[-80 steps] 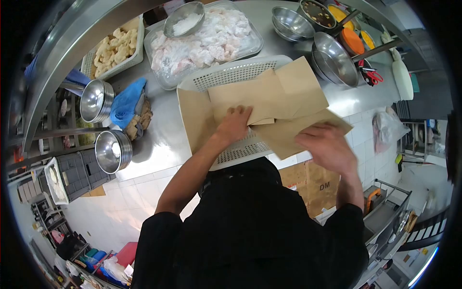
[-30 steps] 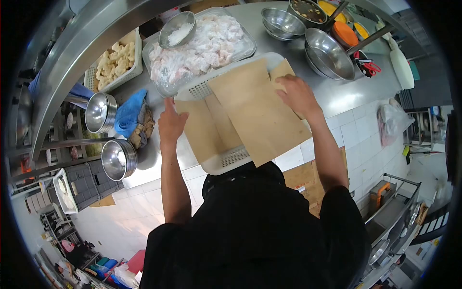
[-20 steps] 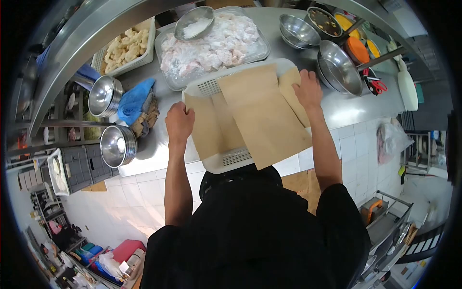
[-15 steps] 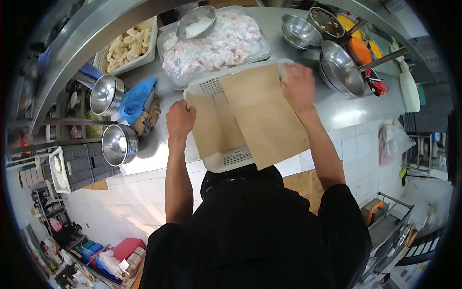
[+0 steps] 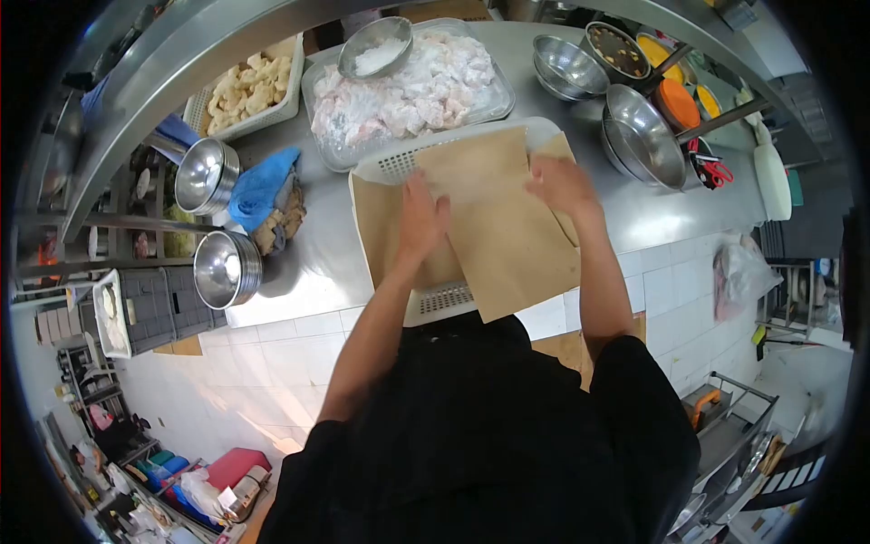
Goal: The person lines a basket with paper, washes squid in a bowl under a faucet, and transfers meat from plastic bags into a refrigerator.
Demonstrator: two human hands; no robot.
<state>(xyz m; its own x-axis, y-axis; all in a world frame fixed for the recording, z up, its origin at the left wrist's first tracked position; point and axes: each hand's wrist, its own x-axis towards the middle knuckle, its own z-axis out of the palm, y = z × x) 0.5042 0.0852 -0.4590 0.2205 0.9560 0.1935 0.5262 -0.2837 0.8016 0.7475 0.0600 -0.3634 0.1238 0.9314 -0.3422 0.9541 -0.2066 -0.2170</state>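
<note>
A white perforated plastic basket (image 5: 396,165) stands at the table's front edge, lined with brown paper sheets (image 5: 507,263). The wide middle sheet hangs over the basket's near rim. My left hand (image 5: 422,218) lies over the left side of the paper, fingers extended and thumb apart. Over the right part of the lining is my right hand (image 5: 566,188), its fingers loosely spread at the paper near the basket's right wall. Right behind the basket sits a clear tub (image 5: 498,95) of flour-coated raw meat pieces (image 5: 408,104), with a metal bowl (image 5: 349,68) of white powder on it.
On the left are a basket of pale, knobbly pieces (image 5: 249,91), stacked metal bowls (image 5: 227,269) and a blue cloth (image 5: 260,190). Metal bowls (image 5: 569,68), pans (image 5: 648,140) and red-handled scissors (image 5: 719,172) sit on the right. A metal shelf edge (image 5: 181,82) curves overhead.
My left hand has left the basket's left rim and moved right onto the paper. My right hand has shifted slightly down, and paper now shows at the right wall behind it.
</note>
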